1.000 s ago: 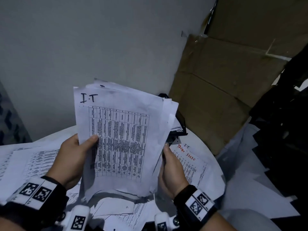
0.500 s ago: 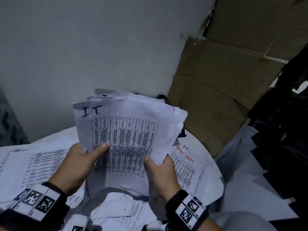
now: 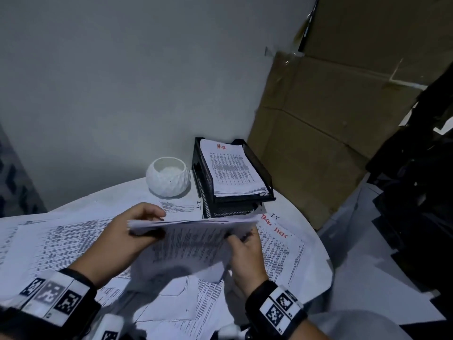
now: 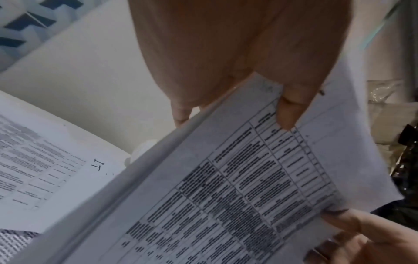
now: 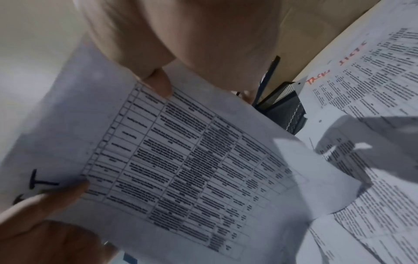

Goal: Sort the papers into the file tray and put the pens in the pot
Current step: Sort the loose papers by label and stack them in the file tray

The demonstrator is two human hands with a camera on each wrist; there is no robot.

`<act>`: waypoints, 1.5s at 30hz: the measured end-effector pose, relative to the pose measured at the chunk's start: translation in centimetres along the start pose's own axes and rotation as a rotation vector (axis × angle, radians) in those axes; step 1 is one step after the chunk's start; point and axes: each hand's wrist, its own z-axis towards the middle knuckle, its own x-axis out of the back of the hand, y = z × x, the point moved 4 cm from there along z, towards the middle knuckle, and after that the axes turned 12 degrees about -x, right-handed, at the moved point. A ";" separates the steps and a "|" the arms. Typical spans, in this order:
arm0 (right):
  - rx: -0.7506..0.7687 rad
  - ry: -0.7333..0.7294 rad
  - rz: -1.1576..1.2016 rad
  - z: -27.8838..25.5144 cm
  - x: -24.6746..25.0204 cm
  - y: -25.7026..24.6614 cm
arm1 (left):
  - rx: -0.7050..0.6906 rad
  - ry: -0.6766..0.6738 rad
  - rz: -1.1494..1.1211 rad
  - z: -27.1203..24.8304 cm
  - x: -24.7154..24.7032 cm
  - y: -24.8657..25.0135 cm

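Both hands on one sheaf of papers (image 3: pixel 191 244), held low over the table (image 3: pixel 117 197), tipped nearly flat, far edge toward the file tray (image 3: pixel 245 197).

Head view only: black wire-mesh tray, stacked tiers, top one holding a pile marked "H.R" in red; white faceted round pot (image 3: pixel 168 177) just left of it, well apart from the sheaf. Loose printed sheets (image 3: pixel 49 241) cover the tabletop. Brown cardboard (image 3: pixel 331 133) leans on the wall to the right.

Wrist views only: the grip. Left wrist view: left hand (image 3: pixel 122 241) has its thumb (image 4: pixel 287 110) flat on the printed grid, fingers curled under the sheaf's edge. Right wrist view: right hand (image 3: pixel 247 256) pinches the opposite edge, thumb (image 5: pixel 158 84) on top, other fingers hidden beneath; handwritten "I.T" visible at the page head, plus a mesh corner of the tray.

Paper thin, creased, sagging between the hands.
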 end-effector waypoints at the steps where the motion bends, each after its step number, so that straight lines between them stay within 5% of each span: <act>1: -0.005 -0.031 -0.019 -0.2 -0.3 -0.1 | -0.005 -0.002 0.015 0.0 0.1 0.0; 8: 0.063 -0.100 0.013 -0.1 -0.8 -0.8 | -0.047 0.025 0.074 0.0 0.1 0.8; 18: -0.143 -0.084 -0.062 1.2 -0.9 2.5 | 0.033 0.039 0.224 0.0 0.2 -1.8; 24: -0.303 0.045 0.065 3.6 1.5 4.9 | 0.091 0.353 -0.072 0.5 1.6 -1.1; 29: -0.562 -0.125 0.204 3.6 0.8 7.6 | 0.214 0.485 -0.135 0.5 2.9 -2.3; 37: -0.605 0.037 0.202 3.7 3.4 8.1 | 0.433 0.179 -0.058 -0.1 1.8 -2.5; 45: -0.603 0.293 0.195 8.3 8.5 8.2 | 0.395 0.056 0.098 0.1 2.1 -2.4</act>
